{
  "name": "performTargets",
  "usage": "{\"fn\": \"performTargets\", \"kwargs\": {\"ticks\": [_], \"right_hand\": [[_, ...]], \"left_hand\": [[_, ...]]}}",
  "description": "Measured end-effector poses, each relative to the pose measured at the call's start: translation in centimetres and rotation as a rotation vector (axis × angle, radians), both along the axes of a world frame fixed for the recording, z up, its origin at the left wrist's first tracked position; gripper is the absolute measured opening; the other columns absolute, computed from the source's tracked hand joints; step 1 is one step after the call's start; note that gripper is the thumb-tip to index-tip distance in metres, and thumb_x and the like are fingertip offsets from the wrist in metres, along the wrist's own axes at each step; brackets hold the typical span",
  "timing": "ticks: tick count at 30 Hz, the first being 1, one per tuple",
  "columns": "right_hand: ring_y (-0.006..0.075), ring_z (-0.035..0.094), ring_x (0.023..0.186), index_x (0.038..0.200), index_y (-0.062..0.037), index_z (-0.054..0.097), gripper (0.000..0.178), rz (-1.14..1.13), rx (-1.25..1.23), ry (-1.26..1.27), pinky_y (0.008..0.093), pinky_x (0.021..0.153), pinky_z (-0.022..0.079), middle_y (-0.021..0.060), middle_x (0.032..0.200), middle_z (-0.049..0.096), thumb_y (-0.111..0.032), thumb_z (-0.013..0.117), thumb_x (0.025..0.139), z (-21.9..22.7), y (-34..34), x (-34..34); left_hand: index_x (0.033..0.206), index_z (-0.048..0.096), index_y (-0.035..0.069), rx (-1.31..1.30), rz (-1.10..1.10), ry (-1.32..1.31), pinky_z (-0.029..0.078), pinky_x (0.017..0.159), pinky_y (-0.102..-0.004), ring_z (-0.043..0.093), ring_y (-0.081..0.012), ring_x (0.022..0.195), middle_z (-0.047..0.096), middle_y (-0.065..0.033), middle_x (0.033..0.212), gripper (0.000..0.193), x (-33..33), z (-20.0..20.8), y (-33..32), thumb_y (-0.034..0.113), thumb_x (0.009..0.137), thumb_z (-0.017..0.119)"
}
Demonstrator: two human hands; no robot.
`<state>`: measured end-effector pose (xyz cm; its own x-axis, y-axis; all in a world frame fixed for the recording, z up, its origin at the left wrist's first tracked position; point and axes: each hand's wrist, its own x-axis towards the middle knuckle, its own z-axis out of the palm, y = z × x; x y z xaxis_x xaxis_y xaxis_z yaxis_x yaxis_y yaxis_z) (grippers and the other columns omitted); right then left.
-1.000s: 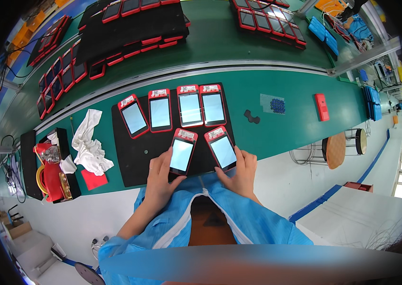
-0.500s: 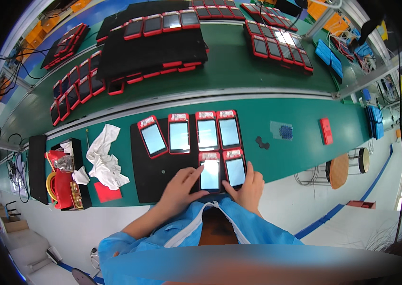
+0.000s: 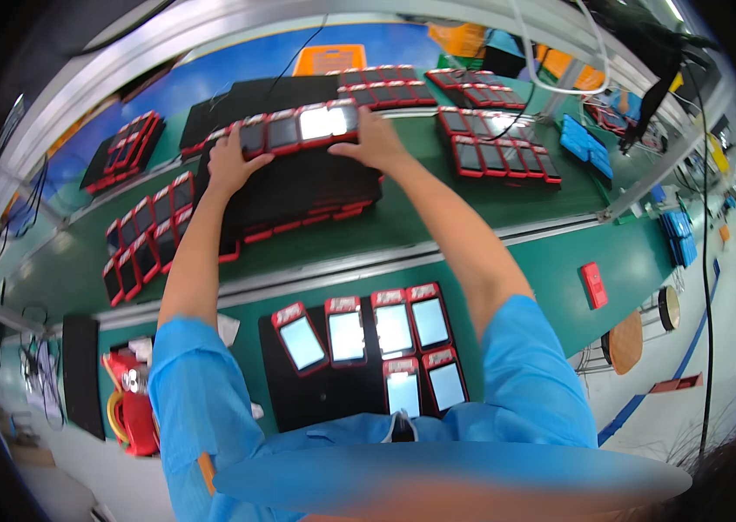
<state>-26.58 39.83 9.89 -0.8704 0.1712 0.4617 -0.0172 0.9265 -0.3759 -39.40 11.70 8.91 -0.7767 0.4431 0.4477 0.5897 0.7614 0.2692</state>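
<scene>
"Where were the two hands?"

"Both reached over to the far table [image 3: 420, 217]. The left grip [image 3: 233, 165] lay at the left part of a row of red phones [image 3: 283, 130], the right grip [image 3: 376, 143] at its right end. Thumbs stood apart from fingers along the near edge. I couldn't tell whether either had closed on the row."

"What did that row lie on?"

"A black pad [image 3: 302, 183], with more red edges showing beneath its near side. Another block of phones [image 3: 498, 152] sat to the right, and slanting rows [image 3: 150, 226] to the left, all on green."

"And the near table [image 3: 638, 252]?"

"Green as well, set off by a metal rail [image 3: 559, 226]. Six lit phones [image 3: 347, 333] lay on a black mat [image 3: 320, 400] there: four across the back, two in front on the right. A red handset [image 3: 593, 285] lay well apart, toward the right end. At the left, a red box [image 3: 134, 418] was partly hidden by the blue sleeve [image 3: 194, 391]."

"The room around it?"

"A metal frame [image 3: 237, 35] ran overhead, with an orange crate [image 3: 329, 59] beyond the far table. On the right stood a round-topped stool [image 3: 625, 344], near a pale floor [image 3: 603, 387] with a blue stripe [image 3: 622, 417]."
</scene>
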Motion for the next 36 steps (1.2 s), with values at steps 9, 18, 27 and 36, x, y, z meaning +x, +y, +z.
{"fn": "performTargets", "kwargs": {"ticks": [9, 18, 27, 36], "right_hand": [[0.0362, 0.063, 0.113, 0.135, -0.0007, 0.047, 0.086, -0.042, -0.009, -0.231, 0.049, 0.096, 0.049, 0.0199, 0.117, 0.067, -0.054, 0.076, 0.074, 0.8, 2.4, -3.1], [0.0363, 0.049, 0.13, 0.136, 0.0016, 0.047, 0.086, -0.176, -0.029, -0.341, 0.0516, 0.107, 0.041, 0.0202, 0.136, 0.053, -0.049, 0.076, 0.074, 2.7, -0.1, -5.3], [0.0351, 0.054, 0.116, 0.122, 0.0038, 0.056, 0.074, -0.302, -0.013, -0.158, 0.0492, 0.097, 0.046, 0.0205, 0.122, 0.056, -0.046, 0.074, 0.071, 0.1, -2.0, -5.6], [0.0321, 0.061, 0.1, 0.1, 0.0025, 0.068, 0.05, -0.343, -0.002, 0.129, 0.041, 0.086, 0.048, 0.019, 0.099, 0.067, -0.037, 0.073, 0.07, 0.5, -1.4, -3.7]], "left_hand": [[0.145, 0.043, -0.005, 0.206, -0.279, -0.157, 0.043, 0.105, -0.0422, 0.058, -0.0385, 0.123, 0.06, -0.026, 0.132, 0.091, -6.2, 0.2, -0.9, 0.035, 0.073, 0.082], [0.143, 0.045, -0.005, -0.014, -0.095, -0.015, 0.043, 0.106, -0.0434, 0.058, -0.0396, 0.121, 0.06, -0.0275, 0.13, 0.081, -8.6, -0.5, 1.1, 0.034, 0.077, 0.073], [0.14, 0.05, -0.002, 0.07, 0.009, 0.034, 0.045, 0.103, -0.0438, 0.06, -0.0401, 0.118, 0.062, -0.0268, 0.127, 0.078, -6.1, -0.8, -1.2, 0.033, 0.075, 0.073], [0.148, 0.047, 0.01, 0.29, 0.223, 0.053, 0.052, 0.087, -0.0414, 0.069, -0.0323, 0.098, 0.071, -0.0176, 0.111, 0.083, -4.2, -1.3, -6.1, 0.045, 0.078, 0.076]]}}
